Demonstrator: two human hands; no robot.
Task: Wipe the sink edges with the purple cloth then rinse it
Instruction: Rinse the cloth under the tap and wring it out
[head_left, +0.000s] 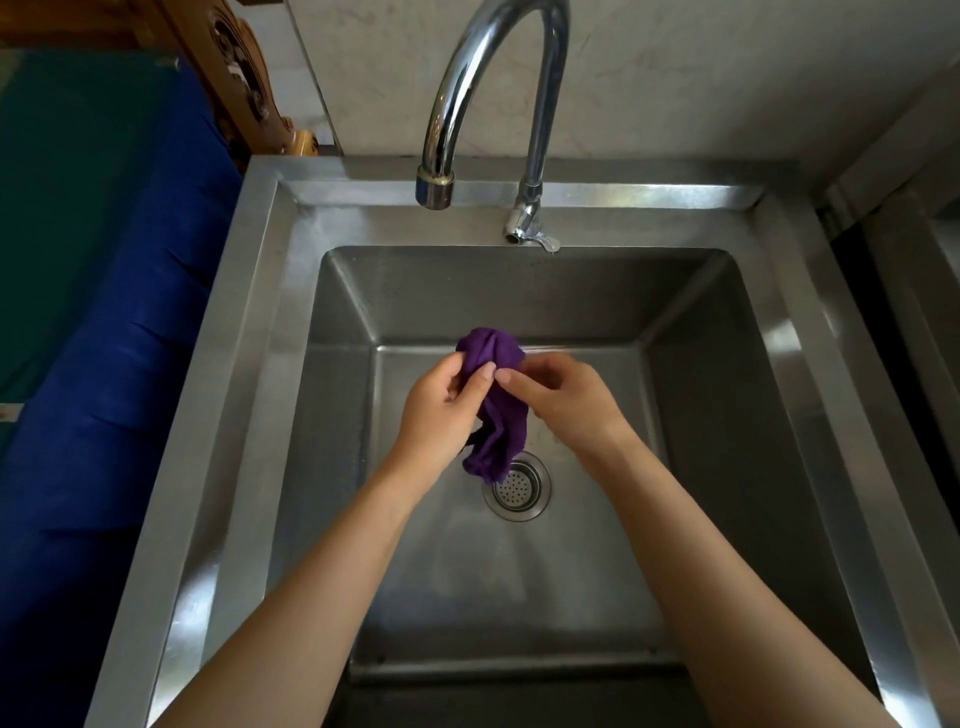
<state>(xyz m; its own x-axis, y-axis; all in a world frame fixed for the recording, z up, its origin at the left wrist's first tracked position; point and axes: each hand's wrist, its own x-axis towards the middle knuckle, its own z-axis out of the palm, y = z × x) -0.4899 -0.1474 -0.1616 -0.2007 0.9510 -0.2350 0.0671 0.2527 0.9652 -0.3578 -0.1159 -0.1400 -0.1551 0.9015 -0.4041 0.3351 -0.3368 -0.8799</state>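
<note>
Hands, left (441, 410) and right (563, 397), both pinching bunched purple cloth (496, 405), over square brushed-steel sink (249, 364), round perforated drain (518, 486).

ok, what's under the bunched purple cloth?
Under the bunched purple cloth, held by the left hand and right hand, lies the steel sink basin floor and the round perforated drain strainer. The cloth's hanging end covers the strainer's upper-left rim.

You have one purple cloth (493, 405), bunched between your two hands, left hand (441, 410) at nine o'clock and right hand (566, 400) at three. There is one steel sink (249, 332), one gooseneck tap (467, 78) at twelve o'clock, and one drain strainer (522, 488) at six.
</note>
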